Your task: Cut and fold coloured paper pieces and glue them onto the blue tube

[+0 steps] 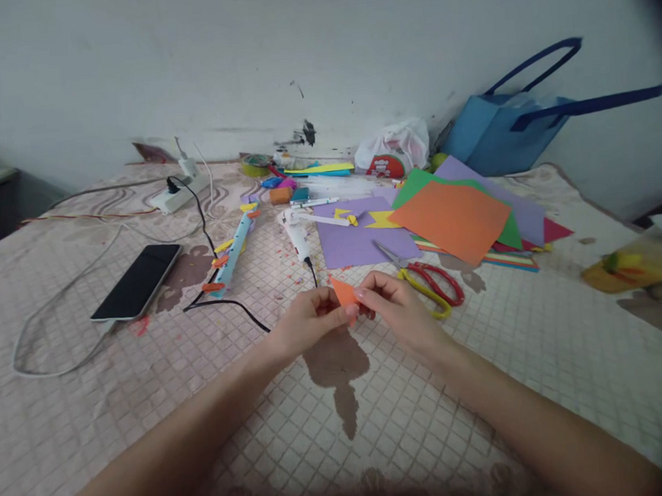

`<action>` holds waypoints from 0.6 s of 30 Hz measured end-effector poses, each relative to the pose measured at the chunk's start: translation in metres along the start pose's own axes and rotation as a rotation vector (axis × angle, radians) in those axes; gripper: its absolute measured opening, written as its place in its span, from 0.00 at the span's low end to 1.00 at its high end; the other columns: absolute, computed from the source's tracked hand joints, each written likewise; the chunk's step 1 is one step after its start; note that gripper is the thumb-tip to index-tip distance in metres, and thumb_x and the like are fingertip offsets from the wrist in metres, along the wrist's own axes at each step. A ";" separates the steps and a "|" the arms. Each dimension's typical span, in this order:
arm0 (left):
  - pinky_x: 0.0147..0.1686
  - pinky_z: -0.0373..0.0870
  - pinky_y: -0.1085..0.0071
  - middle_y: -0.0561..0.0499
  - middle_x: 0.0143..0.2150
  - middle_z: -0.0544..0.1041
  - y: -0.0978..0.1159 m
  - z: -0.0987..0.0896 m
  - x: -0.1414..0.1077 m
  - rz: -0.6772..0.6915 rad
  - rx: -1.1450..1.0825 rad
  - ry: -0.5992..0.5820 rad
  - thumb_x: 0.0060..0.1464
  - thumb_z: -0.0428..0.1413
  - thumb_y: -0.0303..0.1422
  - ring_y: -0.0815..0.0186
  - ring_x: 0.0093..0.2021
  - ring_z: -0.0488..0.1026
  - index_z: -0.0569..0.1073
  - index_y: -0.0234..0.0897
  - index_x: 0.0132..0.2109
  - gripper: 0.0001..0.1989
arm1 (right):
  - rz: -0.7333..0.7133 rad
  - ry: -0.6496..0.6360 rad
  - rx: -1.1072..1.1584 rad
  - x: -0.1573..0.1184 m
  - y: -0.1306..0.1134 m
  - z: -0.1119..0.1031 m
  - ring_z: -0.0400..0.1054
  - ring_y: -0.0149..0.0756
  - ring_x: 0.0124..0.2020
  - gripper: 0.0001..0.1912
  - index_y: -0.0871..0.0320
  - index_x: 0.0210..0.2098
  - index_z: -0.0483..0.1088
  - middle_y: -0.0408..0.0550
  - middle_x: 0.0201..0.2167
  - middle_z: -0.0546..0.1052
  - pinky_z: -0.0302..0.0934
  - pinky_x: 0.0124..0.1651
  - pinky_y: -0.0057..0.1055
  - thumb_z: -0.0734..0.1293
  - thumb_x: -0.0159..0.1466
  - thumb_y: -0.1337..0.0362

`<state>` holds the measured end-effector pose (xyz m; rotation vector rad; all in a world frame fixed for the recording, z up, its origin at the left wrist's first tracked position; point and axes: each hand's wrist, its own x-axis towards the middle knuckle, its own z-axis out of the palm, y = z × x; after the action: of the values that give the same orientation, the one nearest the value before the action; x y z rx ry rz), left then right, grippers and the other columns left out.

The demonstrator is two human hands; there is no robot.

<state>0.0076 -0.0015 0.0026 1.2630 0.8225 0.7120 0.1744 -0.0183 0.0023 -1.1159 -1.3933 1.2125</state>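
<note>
Between my two hands is a small piece of orange paper (pixel 343 291) with a pointed upper corner, held above the table. My left hand (pixel 313 316) pinches it from the left, thumb on the near side. From the right, my right hand (pixel 391 301) grips its edge between thumb and fingers. The fingertips hide its lower part. Just right of my right hand lie scissors (pixel 434 284) with red and yellow handles, blades pointing away to the left. Beyond my hands rests a white glue gun (pixel 297 239) with a black cord.
Coloured sheets, an orange one (pixel 455 219) on top, are piled at the right. Behind stands a blue bag (pixel 488 132). Leftward lie a phone (pixel 137 282) on a cable, a light-blue strip (pixel 233 249) with coloured pieces, and a power strip (pixel 181 195). Yellow scraps lie on a purple sheet (pixel 345 248).
</note>
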 end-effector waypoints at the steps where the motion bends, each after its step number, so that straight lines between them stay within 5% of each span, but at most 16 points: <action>1: 0.29 0.63 0.76 0.53 0.27 0.72 0.001 0.000 0.000 0.015 -0.015 0.032 0.47 0.61 0.39 0.74 0.27 0.67 0.71 0.31 0.30 0.13 | 0.005 -0.005 -0.011 0.000 0.000 0.000 0.58 0.27 0.24 0.10 0.57 0.24 0.63 0.38 0.20 0.65 0.53 0.28 0.27 0.63 0.61 0.63; 18: 0.37 0.69 0.70 0.51 0.27 0.76 0.002 -0.002 0.002 0.026 -0.256 0.256 0.49 0.60 0.40 0.70 0.28 0.72 0.69 0.32 0.27 0.14 | 0.029 -0.038 -0.020 -0.001 -0.003 0.005 0.55 0.27 0.23 0.12 0.57 0.22 0.61 0.38 0.19 0.63 0.52 0.27 0.27 0.64 0.59 0.61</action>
<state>0.0068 0.0013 0.0045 0.9662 0.8912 0.9816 0.1693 -0.0202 0.0049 -1.1359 -1.4245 1.2492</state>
